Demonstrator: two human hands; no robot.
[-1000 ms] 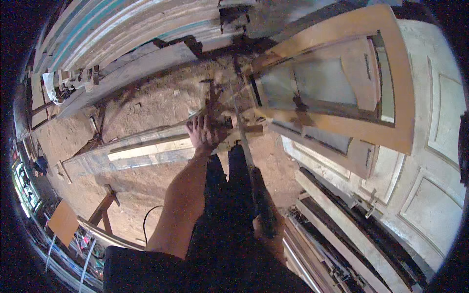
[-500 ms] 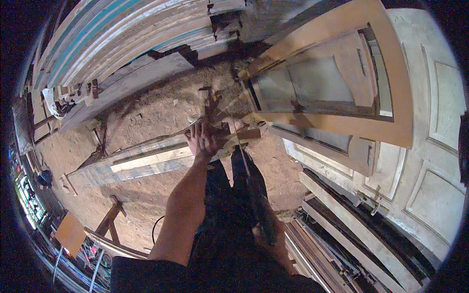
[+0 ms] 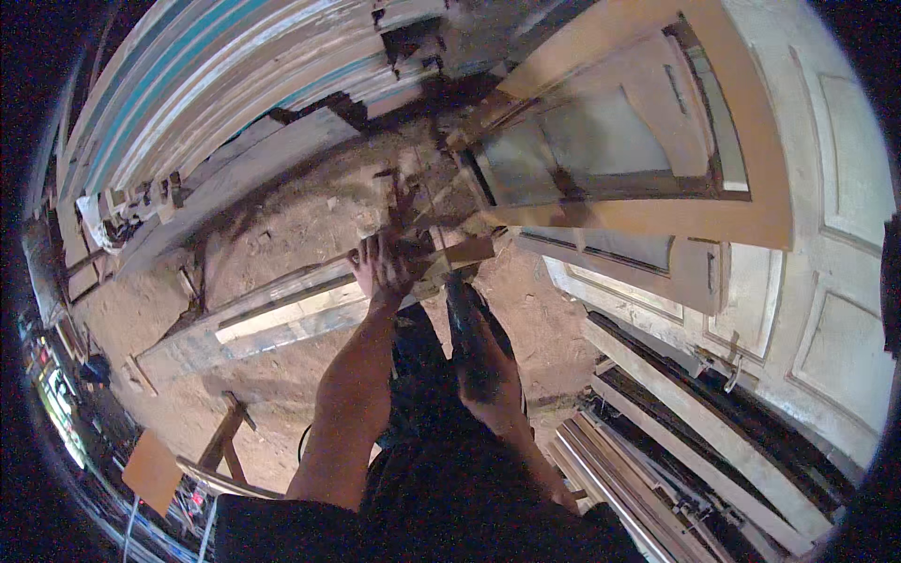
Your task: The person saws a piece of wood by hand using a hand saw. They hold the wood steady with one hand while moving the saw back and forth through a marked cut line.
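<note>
My left hand (image 3: 378, 269) bears down on a short piece of wood (image 3: 466, 251), fingers curled over it, at the near end of a long low plank bench (image 3: 202, 340). In my right hand (image 3: 495, 394), lower and closer to me, is a handsaw (image 3: 466, 319), gripped at its handle. The saw's thin blade runs forward edge-on across the piece, just right of my left hand. Shadow and blur hide the cut itself.
A strip of pale wood (image 3: 291, 314) lies along the bench. At right, a framed wooden panel with glass (image 3: 601, 141) leans before a white panelled door (image 3: 835, 328). Long boards (image 3: 694, 432) lie near right; stacked planks (image 3: 235, 84) fill the far left. A small wooden trestle (image 3: 225, 436) stands near left.
My right hand has pushed forward and slightly left with the handsaw, so the blade reaches farther past the wood. The left hand stays on the piece. The view has shifted slightly.
</note>
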